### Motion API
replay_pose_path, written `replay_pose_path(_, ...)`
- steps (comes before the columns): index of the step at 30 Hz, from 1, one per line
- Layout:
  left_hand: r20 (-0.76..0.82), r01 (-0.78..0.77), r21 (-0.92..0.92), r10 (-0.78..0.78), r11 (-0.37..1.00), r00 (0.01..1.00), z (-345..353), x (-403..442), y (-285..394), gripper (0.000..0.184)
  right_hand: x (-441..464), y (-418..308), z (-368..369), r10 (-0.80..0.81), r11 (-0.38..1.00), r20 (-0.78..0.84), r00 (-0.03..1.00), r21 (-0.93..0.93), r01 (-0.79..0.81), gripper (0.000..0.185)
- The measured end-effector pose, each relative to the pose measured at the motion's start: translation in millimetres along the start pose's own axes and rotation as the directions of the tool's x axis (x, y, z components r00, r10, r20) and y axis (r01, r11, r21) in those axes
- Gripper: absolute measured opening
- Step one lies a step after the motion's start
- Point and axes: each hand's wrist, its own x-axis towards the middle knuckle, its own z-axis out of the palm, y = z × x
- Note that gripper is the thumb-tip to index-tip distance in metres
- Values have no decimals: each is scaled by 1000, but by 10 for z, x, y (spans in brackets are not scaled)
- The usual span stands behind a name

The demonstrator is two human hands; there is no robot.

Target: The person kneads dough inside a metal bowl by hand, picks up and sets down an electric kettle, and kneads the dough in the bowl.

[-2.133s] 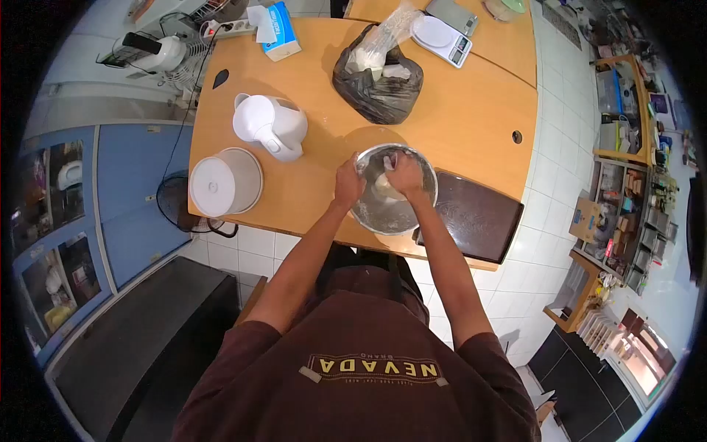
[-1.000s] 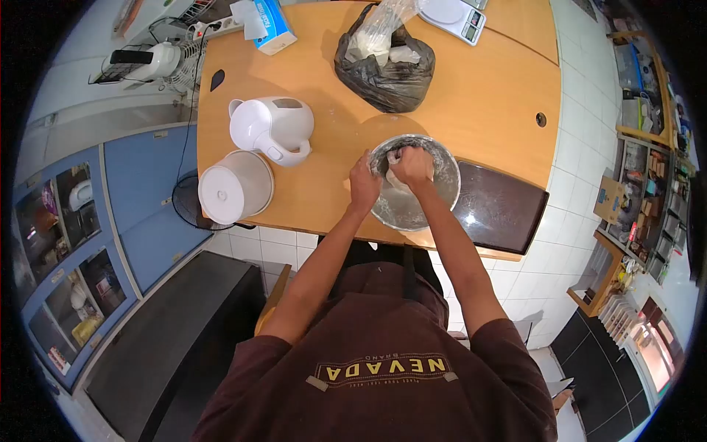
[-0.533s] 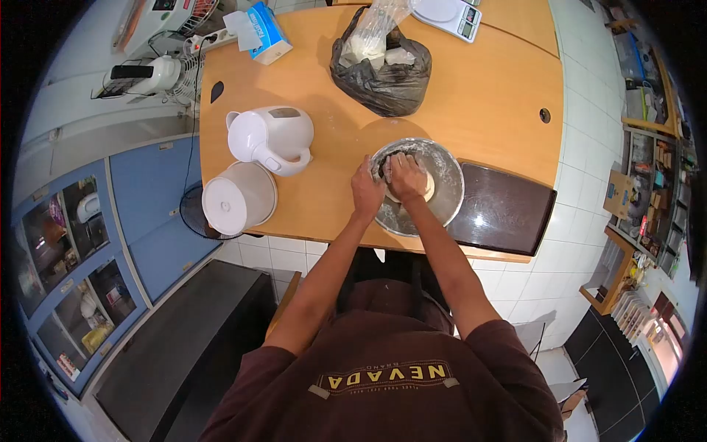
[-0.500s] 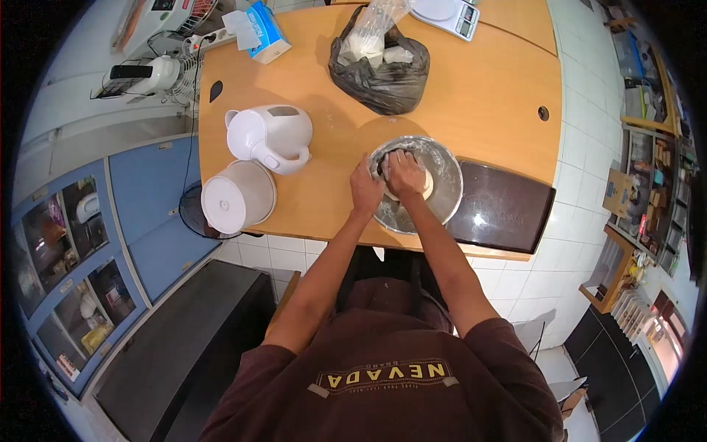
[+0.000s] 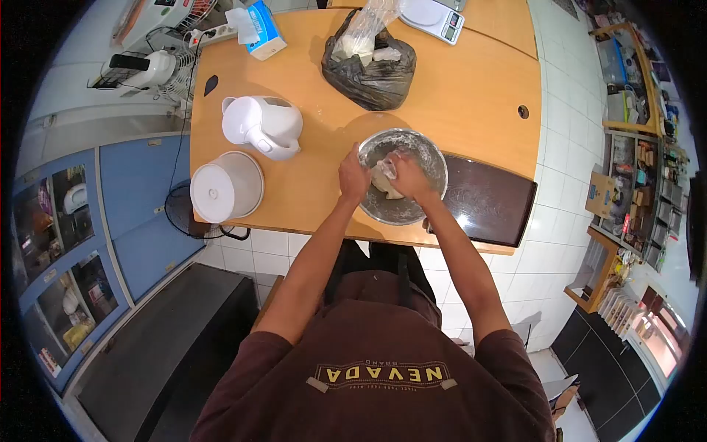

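Note:
A metal mixing bowl [image 5: 434, 163], streaked with flour inside, stands at the front edge of the table. Pale dough [image 5: 384, 184] lies in it, left of the middle. My left hand [image 5: 354, 177] grips the bowl's left rim, the fingers wrapped over the edge. Inside the bowl, my right hand [image 5: 407, 175] is closed on the dough, its fingers curled at the dough's upper right side. Part of the dough is hidden behind that hand.
Left of the bowl are a white electric kettle [image 5: 261, 125] and a white lidded container [image 5: 227, 188]. A dark tray [image 5: 490, 199] lies at the right. Behind are a black plastic bag [image 5: 375, 85], a kitchen scale [image 5: 433, 18] and a blue tissue box [image 5: 265, 31].
My right hand has drawn back to the right and curled, so more dough shows on the bowl's left side. My left hand stays at the rim. The whole view has shifted slightly.

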Motion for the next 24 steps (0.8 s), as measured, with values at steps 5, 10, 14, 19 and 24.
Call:
replay_pose_path(5, 39, 61, -19, -61, 998, 997, -3, -75, 122, 61, -287, -60, -55, -28, 999, -114, 993, -36, 24, 29)
replay_pose_path(10, 58, 51, -29, -49, 998, 997, 34, -91, 101, 61, -261, -310, -195, 311, 946, 105, 945, 59, -318, 31)
replay_pose_path(14, 84, 102, -9, -101, 995, 991, 67, -81, 145, 60, -281, -337, -6, 336, 940, 64, 940, -83, -331, 39)
replay_pose_path(19, 92, 62, -22, -59, 998, 994, 111, -70, 129, 61, -560, -343, 172, 137, 920, -16, 990, -368, -133, 44)
replay_pose_path(24, 49, -36, 19, 35, 999, 998, 123, -88, 90, 59, -386, -276, 318, 175, 939, -31, 984, -297, -176, 42)
